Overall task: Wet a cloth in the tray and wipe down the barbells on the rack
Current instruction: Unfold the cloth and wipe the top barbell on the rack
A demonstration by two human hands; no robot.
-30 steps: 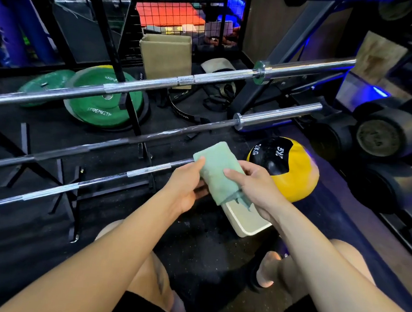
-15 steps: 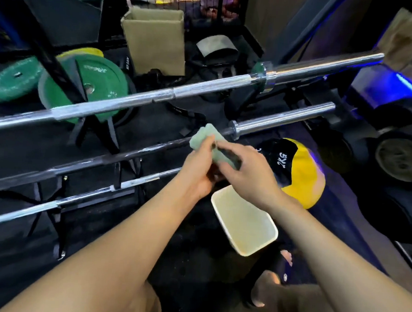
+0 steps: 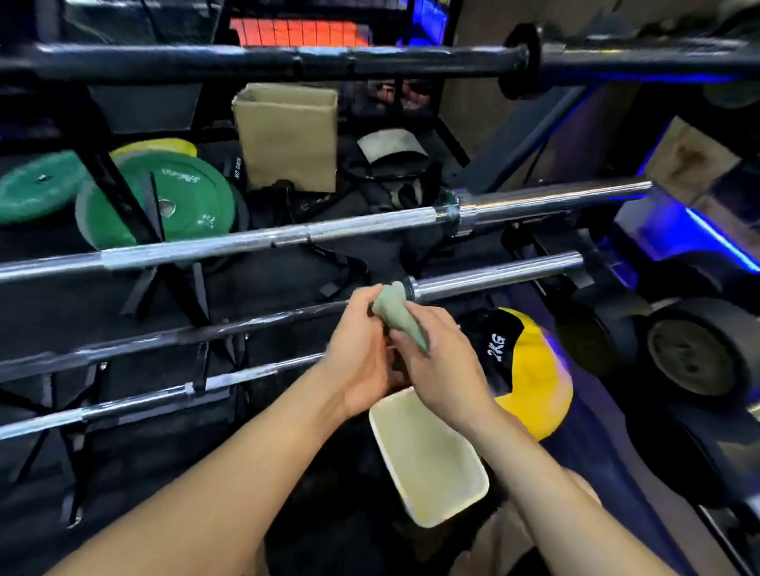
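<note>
At the centre of the frame a pale green cloth (image 3: 398, 316) is bunched into a twisted roll, its upper end poking up in front of the collar of one barbell. The left hand (image 3: 359, 352) grips its upper part with fingers curled round it, and the right hand (image 3: 442, 369) pinches the lower part, fingers wrapped over the fabric. Just below the hands, at lower centre, a white rectangular tray (image 3: 431, 460) sits on the dark floor, shallow and pale inside. Four barbells (image 3: 257, 239) cross the frame from left to right on the rack: a dark one along the top and three silver ones beneath it. Three green weight plates (image 3: 185, 198) lie at the left, one yellow and black ball (image 3: 536, 375) marked 2KG sits right of the tray, and one cardboard box (image 3: 289, 137) stands at upper centre.
</note>
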